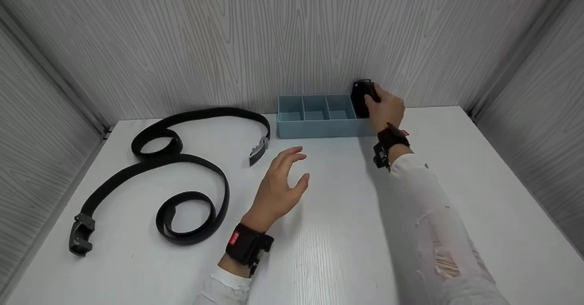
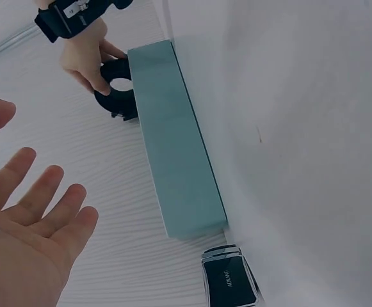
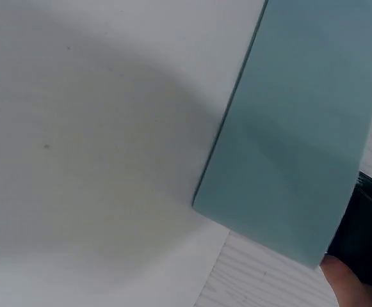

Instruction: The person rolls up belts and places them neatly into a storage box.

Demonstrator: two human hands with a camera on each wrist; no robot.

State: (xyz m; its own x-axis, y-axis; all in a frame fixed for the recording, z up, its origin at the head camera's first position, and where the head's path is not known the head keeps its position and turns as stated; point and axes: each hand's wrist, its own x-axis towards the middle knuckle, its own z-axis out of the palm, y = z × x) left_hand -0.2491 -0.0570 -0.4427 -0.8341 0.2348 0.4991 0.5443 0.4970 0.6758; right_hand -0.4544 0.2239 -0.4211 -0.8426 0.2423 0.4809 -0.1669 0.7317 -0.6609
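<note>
Grey wood-grain panels (image 1: pixel 228 44) enclose a white counter (image 1: pixel 333 268) at the back and on both sides. Head view: a blue box (image 1: pixel 319 129) stands at the rear of the counter, with three compartments visible from the left. The right hand (image 1: pixel 387 108) grips a rolled black belt (image 1: pixel 359 102) at the right end of the box; the roll stands on edge and projects above the rim. The left hand (image 1: pixel 276 191) is released, fingers apart and bent slightly, in front of the box. Two further black belts lie at left: a far belt (image 1: pixel 214 112), with its buckle (image 1: pixel 259 151) near the box, and a near belt (image 1: pixel 132 170), coiled at one end.

Left wrist view: the right hand holds the ring-shaped roll beside the box wall, which hides part of it. The left palm faces the camera and holds nothing. A lettered buckle lies near the opposite end of the box.

Right wrist view: the box wall occupies the right side. Part of the right hand touches the dark roll at the lower right edge.
</note>
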